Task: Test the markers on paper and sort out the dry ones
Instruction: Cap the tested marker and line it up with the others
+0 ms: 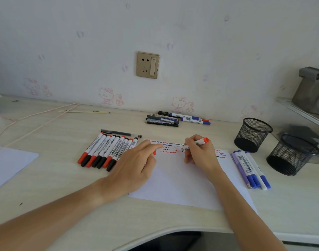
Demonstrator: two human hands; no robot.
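My right hand (198, 153) pinches a white-barrelled marker with a red end (195, 144), fingers curled round the barrel, its red tip touching the white sheet of paper (180, 182) among rows of red, blue and black squiggles (168, 146) along the sheet's far edge. My left hand (137, 163) rests on the paper's left part, fingers mostly straight and close together, forefinger reaching toward the squiggles; a small red piece (154, 152) shows under the fingertips, and I cannot tell whether the hand grips it.

The paper lies flat on the pale wood-grain surface (64, 178). Just left of it sits a row of white markers with red and black caps (104, 151), partly under my left hand. Just right of the paper lies a cluster of blue and purple markers (249, 169). Further back, near the wall, is a pile of mixed pens and markers (176, 119). Two black wire-mesh pen cups (253, 134) stand at the right.
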